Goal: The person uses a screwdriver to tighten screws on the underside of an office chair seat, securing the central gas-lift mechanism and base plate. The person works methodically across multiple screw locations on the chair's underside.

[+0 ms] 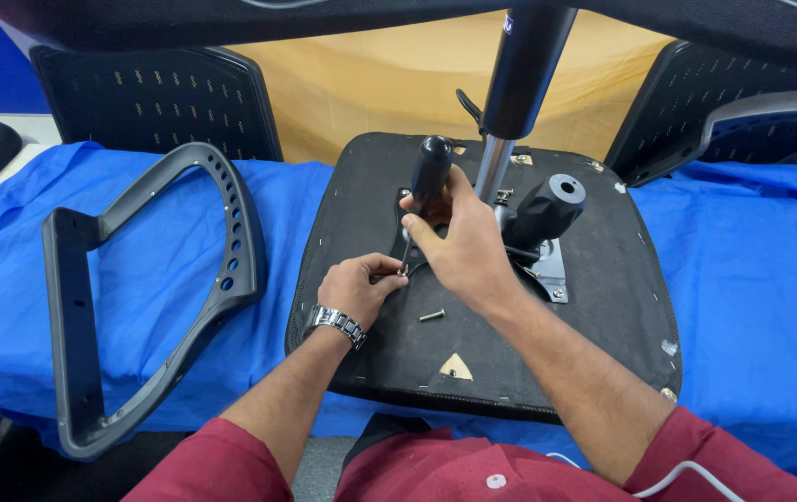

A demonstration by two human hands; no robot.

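Note:
An upturned black chair seat [593,307] lies on a blue cloth, its metal mechanism and gas-lift column [521,84] standing up from the middle. My right hand [459,242] grips a black-handled screwdriver [430,172], held nearly upright with its tip down on the seat's underside. My left hand [356,290], with a metal wristwatch, pinches something small right at the screwdriver's tip; what it holds is hidden by the fingers. A loose screw [432,316] lies on the seat just to the right of my left hand.
A grey plastic armrest frame [152,297] lies on the blue cloth [751,279] to the left. Black perforated chair backs [161,102] stand behind at left and right. A black lever knob [547,209] juts from the mechanism.

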